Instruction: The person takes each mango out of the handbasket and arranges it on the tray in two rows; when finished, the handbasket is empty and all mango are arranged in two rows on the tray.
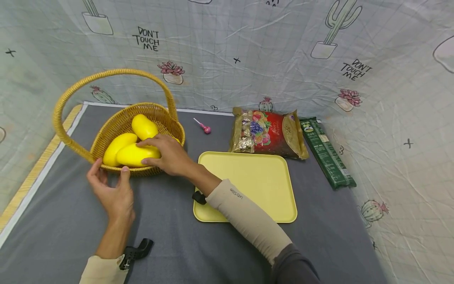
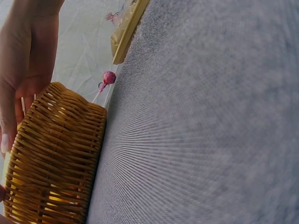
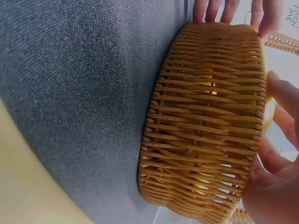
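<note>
A wicker basket (image 1: 106, 130) with a tall arched handle stands at the left of the table, with several yellow mangoes inside. My right hand (image 1: 169, 154) reaches over the basket's right side and grips the front mango (image 1: 133, 156) between thumb and fingers. A second mango (image 1: 120, 146) lies to its left and a third mango (image 1: 144, 127) behind it. At the basket's front left edge, my left hand (image 1: 115, 193) holds the rim with thumb and fingers. The right wrist view shows the woven wall (image 3: 201, 121); the mangoes are mostly hidden behind it there.
Right of the basket lies a yellow tray (image 1: 255, 185). Behind it are a red and gold candy bag (image 1: 267, 132) and, farther right, a green packet (image 1: 328, 154). A pink lollipop (image 1: 205, 127) lies between basket and candy bag. A printed cloth (image 1: 227, 51) hangs behind.
</note>
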A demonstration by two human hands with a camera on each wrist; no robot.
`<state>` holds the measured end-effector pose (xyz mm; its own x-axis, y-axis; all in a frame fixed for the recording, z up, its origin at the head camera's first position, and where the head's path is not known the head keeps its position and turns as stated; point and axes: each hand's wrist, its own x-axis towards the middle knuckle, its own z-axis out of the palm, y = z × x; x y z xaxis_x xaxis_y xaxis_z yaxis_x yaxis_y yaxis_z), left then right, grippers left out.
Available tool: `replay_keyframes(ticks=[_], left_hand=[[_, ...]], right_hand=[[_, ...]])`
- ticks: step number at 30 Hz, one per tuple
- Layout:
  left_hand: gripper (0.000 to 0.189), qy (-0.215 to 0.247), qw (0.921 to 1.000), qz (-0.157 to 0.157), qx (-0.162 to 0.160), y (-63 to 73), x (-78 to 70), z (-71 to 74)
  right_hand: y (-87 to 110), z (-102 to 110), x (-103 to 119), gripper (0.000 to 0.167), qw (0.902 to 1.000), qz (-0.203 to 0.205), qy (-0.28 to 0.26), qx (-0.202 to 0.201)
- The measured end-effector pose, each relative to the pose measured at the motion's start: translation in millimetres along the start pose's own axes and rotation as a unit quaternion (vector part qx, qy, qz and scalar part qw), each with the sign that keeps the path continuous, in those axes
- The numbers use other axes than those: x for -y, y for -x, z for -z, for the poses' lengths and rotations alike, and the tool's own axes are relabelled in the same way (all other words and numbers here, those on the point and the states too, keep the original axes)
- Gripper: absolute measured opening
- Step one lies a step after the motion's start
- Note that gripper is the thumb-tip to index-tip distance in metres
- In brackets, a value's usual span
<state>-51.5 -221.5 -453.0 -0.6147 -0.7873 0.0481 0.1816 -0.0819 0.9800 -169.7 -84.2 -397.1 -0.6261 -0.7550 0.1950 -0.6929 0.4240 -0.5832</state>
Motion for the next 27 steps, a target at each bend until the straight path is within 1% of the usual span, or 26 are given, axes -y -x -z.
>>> replay_keyframes(ticks=[7,14,21,27], left_hand=[[0.066,0.003,1.0,-0.003,-0.005,-0.7,0.5,-0.5],[0.067,0.005,1.0,0.003,-0.006,-0.4,-0.1,-0.7],[0.067,-0.004,0.9999,0.007,-0.006,-0.2,-0.2,-0.3],[0.067,-0.008,0.9998,0.014,-0.009,-1.4,-1.1,0.4]], right_hand=[[5.6,8,-3,0.051,0.9989,-0.005,-0.026,-0.038],[16.9,22,-7,0.051,0.9931,-0.018,-0.092,-0.071],[31.8,38,-16,0.05,0.9856,-0.004,-0.13,-0.108],[48.1,50,-28,0.05,0.9793,0.006,-0.155,-0.13]])
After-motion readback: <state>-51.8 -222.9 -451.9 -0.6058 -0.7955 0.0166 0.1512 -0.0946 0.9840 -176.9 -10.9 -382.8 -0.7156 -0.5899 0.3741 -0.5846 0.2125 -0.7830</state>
